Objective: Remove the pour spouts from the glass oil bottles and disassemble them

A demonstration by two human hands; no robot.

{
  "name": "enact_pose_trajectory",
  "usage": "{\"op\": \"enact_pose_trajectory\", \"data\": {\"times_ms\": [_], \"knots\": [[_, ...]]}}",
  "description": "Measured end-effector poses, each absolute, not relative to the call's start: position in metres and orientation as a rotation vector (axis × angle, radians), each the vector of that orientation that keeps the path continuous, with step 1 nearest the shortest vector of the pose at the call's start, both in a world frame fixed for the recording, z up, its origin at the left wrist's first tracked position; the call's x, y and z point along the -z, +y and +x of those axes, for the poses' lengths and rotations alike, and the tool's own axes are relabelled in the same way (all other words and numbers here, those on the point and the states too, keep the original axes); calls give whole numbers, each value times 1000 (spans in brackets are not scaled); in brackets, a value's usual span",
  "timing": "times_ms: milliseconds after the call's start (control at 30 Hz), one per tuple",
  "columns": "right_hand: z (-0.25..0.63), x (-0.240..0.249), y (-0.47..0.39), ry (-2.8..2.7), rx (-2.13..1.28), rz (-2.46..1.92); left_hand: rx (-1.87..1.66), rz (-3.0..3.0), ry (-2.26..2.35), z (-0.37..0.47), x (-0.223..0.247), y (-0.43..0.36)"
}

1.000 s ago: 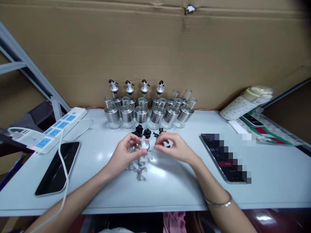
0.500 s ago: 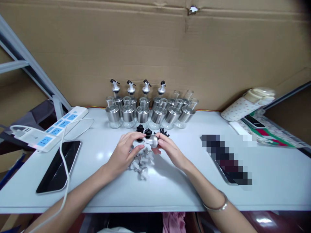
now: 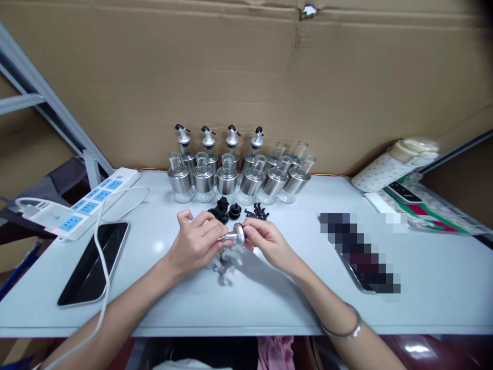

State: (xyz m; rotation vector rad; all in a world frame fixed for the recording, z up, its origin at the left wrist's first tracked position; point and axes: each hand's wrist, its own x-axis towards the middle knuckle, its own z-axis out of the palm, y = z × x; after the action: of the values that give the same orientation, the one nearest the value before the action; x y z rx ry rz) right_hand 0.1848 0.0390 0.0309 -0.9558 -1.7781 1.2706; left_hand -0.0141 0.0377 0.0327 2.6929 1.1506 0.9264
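A silver pourer head [image 3: 238,234] lies sideways between my hands. My left hand [image 3: 200,239] is closed on its narrow end. The fingers of my right hand [image 3: 265,239] pinch its wide end, where a bit of black shows. Below them is a small pile of silver pourer heads [image 3: 226,272], partly hidden by my left hand. Black ribbed stoppers [image 3: 234,210] and a heap of thin black pieces [image 3: 258,211] lie just beyond my fingers. Glass bottles with steel bands [image 3: 226,181] stand in two rows behind; several at the back carry pourers [image 3: 231,136].
A white power strip [image 3: 100,196] with a cable and a black tablet [image 3: 94,264] lie at the left. At the right are a pixelated dark object [image 3: 358,252], a spotted flask [image 3: 385,169] and a black device [image 3: 402,192]. Cardboard [image 3: 246,77] rises behind the table.
The silver head has moved slightly down and left, turning its wide end rightward. My left fingers have curled around its narrow end. More black stoppers and thin pieces are visible.
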Motion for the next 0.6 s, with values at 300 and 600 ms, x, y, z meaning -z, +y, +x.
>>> {"op": "enact_pose_trajectory", "data": {"times_ms": [300, 600], "knots": [[182, -27, 36, -1935, -832, -967, -889, 2231, 1179, -17, -42, 43], [183, -23, 38, -2120, -197, -771, -787, 1674, 1047, -12, -42, 42]]}}
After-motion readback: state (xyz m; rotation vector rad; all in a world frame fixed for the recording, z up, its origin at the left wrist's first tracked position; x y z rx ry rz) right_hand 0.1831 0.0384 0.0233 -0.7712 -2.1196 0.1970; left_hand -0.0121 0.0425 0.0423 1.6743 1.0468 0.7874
